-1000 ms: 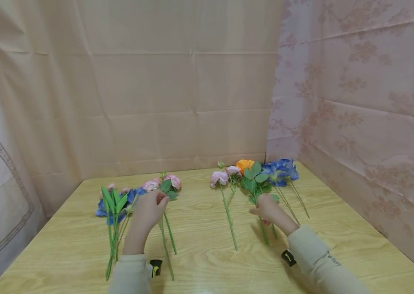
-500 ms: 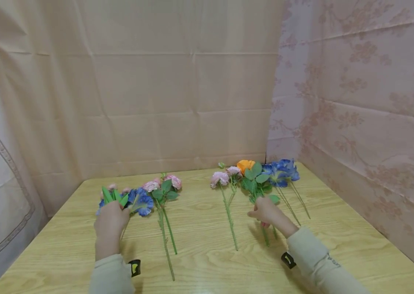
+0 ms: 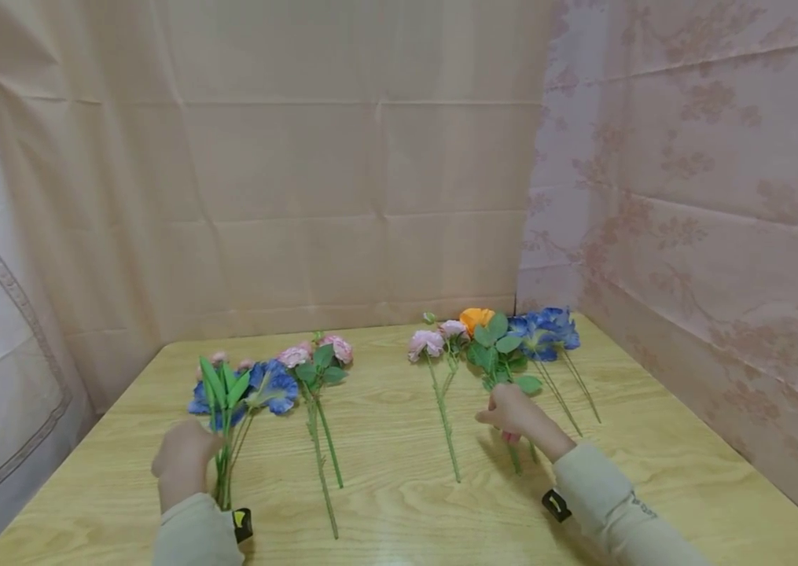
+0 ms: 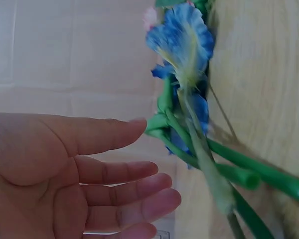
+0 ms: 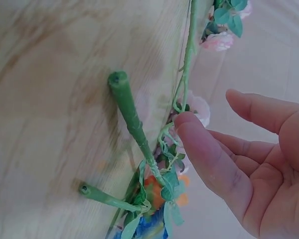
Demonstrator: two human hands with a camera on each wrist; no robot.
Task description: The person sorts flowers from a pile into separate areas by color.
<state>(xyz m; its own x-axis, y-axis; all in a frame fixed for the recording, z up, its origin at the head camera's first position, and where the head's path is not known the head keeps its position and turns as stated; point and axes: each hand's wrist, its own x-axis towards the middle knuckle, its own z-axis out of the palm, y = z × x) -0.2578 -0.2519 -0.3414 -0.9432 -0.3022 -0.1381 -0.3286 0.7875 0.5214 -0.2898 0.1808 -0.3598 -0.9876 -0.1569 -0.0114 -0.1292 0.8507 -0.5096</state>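
Observation:
At the table's left, my left hand [image 3: 186,457] is beside the green stems [image 3: 225,464] of a bunch of artificial flowers with long green leaves [image 3: 216,385] and blue blooms [image 3: 273,387]. In the left wrist view its fingers are spread and empty, the thumb tip overlapping a green leaf [image 4: 157,123]. My right hand [image 3: 515,410] is over the stems of an orange rose [image 3: 476,319] with broad leaves [image 3: 489,358]. In the right wrist view those cut stems [image 5: 132,122] lie apart from its loosely bent, empty fingers.
Pink flowers [image 3: 337,348] with long stems lie left of centre. Pale pink flowers [image 3: 426,344] lie right of centre, and blue flowers [image 3: 547,330] at the far right. Beige cloth [image 3: 356,196] hangs behind the wooden table [image 3: 391,503], patterned cloth [image 3: 710,236] at its right.
My left hand has moved left from the pink flowers, across the leafy bunch, then down its stems, uncovering the leaves and blue blooms. The bunch's stems look shifted slightly. My right hand stays almost in place.

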